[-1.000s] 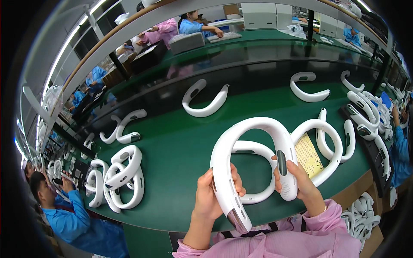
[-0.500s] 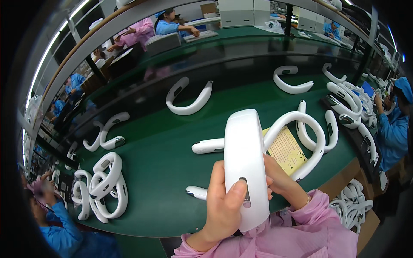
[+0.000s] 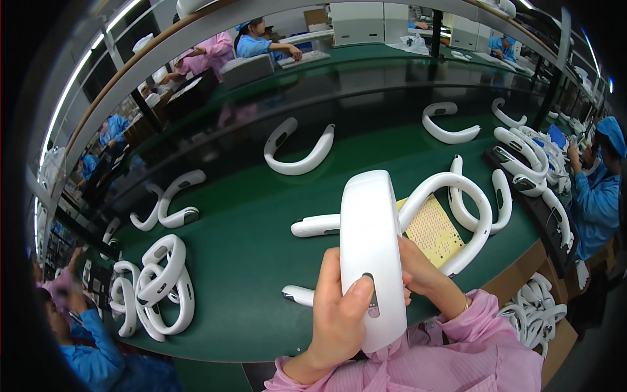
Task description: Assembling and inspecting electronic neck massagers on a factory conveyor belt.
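A white, curved neck fan [image 3: 371, 222] is upright in front of me, its broad outer side toward me. My left hand [image 3: 339, 307] is closed around its lower left side, the thumb pressed by a dark oval slot. My right hand [image 3: 421, 269] grips it from behind on the right; most of its fingers are hidden by the fan. To the right, a second white neck fan [image 3: 484, 225] curves over a yellow sheet [image 3: 434, 228] covered in small dots. White arm ends [image 3: 315, 226] stick out to the left of the held piece.
Several stacked white neck fans [image 3: 186, 307] lie at the left of the green table [image 3: 241, 294]. Farther back are a U-shaped one [image 3: 300, 168] and another pair [image 3: 171, 212]. A cardboard box [image 3: 558, 343] of white pieces stands at right, near a co-worker in blue [image 3: 597, 202].
The neck fans at the back of the table have shifted slightly to the right. Both my hands keep the same hold, and the held fan has barely moved.
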Motion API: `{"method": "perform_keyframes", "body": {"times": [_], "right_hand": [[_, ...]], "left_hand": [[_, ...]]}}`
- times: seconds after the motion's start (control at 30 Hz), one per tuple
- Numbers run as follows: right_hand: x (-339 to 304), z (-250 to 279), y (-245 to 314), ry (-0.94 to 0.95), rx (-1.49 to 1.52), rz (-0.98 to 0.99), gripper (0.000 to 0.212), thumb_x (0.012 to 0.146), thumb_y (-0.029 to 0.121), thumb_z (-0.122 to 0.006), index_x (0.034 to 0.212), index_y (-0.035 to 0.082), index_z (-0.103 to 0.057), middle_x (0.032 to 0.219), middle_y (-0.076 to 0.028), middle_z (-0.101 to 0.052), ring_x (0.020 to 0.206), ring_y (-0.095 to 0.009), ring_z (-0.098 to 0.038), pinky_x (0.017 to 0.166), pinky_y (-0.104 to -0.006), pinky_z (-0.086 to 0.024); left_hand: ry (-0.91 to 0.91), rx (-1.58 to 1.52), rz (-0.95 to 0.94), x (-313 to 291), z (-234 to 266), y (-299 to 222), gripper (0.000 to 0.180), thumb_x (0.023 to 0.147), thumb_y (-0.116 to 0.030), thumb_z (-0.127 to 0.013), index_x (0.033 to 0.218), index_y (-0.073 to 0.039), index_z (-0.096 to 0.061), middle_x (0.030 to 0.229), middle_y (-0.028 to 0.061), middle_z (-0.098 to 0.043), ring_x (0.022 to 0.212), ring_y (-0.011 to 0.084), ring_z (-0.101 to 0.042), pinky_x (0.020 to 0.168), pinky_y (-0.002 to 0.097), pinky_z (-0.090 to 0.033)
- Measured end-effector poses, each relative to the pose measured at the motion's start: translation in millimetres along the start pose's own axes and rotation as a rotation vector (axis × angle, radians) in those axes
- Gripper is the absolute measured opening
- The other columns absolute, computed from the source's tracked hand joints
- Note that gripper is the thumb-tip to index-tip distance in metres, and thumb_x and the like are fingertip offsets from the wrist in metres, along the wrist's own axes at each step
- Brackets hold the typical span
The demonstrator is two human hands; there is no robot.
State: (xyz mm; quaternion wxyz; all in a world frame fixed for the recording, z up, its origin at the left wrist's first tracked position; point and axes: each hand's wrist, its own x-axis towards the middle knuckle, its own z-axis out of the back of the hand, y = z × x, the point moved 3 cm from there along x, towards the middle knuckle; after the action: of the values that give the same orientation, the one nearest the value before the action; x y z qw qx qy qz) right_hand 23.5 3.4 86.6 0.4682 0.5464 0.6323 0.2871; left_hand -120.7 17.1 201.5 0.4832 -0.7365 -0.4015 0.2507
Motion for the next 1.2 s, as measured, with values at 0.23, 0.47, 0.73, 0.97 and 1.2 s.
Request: {"method": "perform_keyframes", "body": {"times": [0.23, 0.47, 0.73, 0.97, 1.2], "right_hand": [[1, 7, 0, -0.047, 0.071, 0.125, 0.042, 0.095, 0.04, -0.036, 0.106, 0.003, -0.05, 0.091, -0.007, -0.058, 0.079, -0.014, -0.058, 0.07, -0.0281, -0.048], [-17, 33, 27, -0.165, -0.239, 0.623, 0.045, 0.091, 0.03, -0.049, 0.125, 0.002, -0.041, 0.104, -0.007, -0.054, 0.096, -0.014, -0.052, 0.083, -0.0289, -0.042], [-56, -11, 80, 0.021, -0.985, 0.936, 0.083, 0.073, 0.019, -0.07, 0.138, -0.002, -0.023, 0.113, -0.014, -0.038, 0.106, -0.027, -0.038, 0.09, -0.03, -0.033], [-61, -51, 96, 0.296, -0.933, 0.689, 0.068, 0.083, 0.018, -0.061, 0.138, -0.001, -0.026, 0.123, -0.019, -0.039, 0.107, -0.032, -0.044, 0.094, -0.0328, -0.035], [-48, -69, 115, 0.352, -0.341, 0.365, 0.055, 0.093, 0.012, -0.041, 0.14, -0.004, -0.017, 0.133, -0.014, -0.04, 0.119, -0.016, -0.042, 0.096, -0.0268, -0.033]], "left_hand": [[0.184, -0.028, 0.081, -10, 9, -4, 0.047, 0.084, -0.023, -0.047, 0.118, 0.006, -0.03, 0.097, 0.0229, -0.056, 0.081, 0.0247, -0.061, 0.072, 0.0349, -0.051], [0.039, 0.404, -0.34, -1, 59, 23, 0.084, 0.061, -0.012, -0.075, 0.128, 0.0, -0.027, 0.115, 0.0153, -0.042, 0.104, 0.0226, -0.048, 0.088, 0.0366, -0.041], [-0.202, 0.301, -0.536, 53, 99, 34, 0.026, 0.08, -0.004, -0.061, 0.1, -0.005, -0.044, 0.095, 0.0097, -0.054, 0.099, 0.0227, -0.054, 0.089, 0.0395, -0.045], [-0.322, -0.08, -0.097, 68, 127, 72, 0.02, 0.087, -0.01, -0.057, 0.103, -0.005, -0.046, 0.098, 0.0088, -0.055, 0.096, 0.0203, -0.057, 0.088, 0.0349, -0.048], [-0.097, -0.283, 0.165, 66, 106, 89, 0.042, 0.086, -0.015, -0.053, 0.12, 0.007, -0.04, 0.11, 0.0163, -0.054, 0.097, 0.0225, -0.059, 0.079, 0.0327, -0.051]]}}
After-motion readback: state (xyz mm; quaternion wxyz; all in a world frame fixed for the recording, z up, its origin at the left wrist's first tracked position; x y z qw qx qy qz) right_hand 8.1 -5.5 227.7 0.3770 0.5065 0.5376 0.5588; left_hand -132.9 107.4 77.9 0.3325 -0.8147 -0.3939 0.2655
